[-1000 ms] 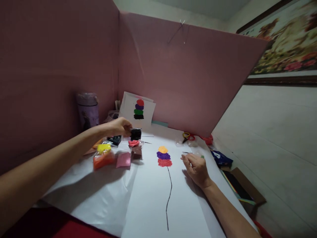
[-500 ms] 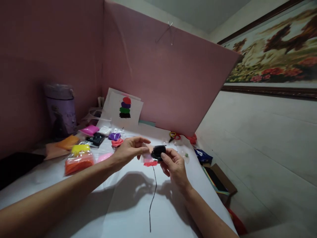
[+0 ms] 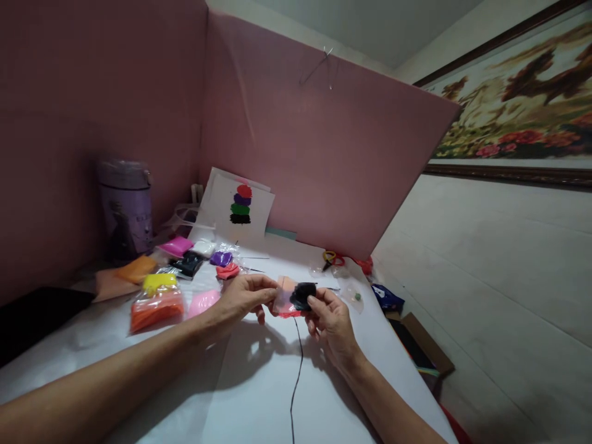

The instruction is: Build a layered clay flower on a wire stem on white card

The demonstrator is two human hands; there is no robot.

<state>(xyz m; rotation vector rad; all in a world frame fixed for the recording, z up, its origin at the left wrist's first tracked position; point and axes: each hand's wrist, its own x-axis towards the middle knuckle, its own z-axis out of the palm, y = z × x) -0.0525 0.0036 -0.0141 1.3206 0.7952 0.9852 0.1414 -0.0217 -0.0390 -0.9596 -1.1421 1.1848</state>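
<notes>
A small clear plastic bag [image 3: 283,302] with a lump of black clay [image 3: 303,296] in it is raised between my hands over the white sheet. My left hand [image 3: 247,296] pinches the clear left end of the bag. On the other side, my right hand [image 3: 333,322] grips the end with the black lump, thumb on the near face. Just below, a red clay shape [image 3: 290,314] lies on the sheet, partly covered by the bag. From it a thin black wavy line [image 3: 300,364] runs down towards me.
Bagged clay in several colours, such as orange [image 3: 157,314] and purple [image 3: 221,258], lies at left. A purple bottle [image 3: 127,213] stands behind. A picture card [image 3: 259,213] leans at the back. Scissors [image 3: 329,259] lie at the far right.
The bag has been drawn out flatter between my hands, and more of its clear part shows. The whole view has shifted slightly, moving the scene right and down.
</notes>
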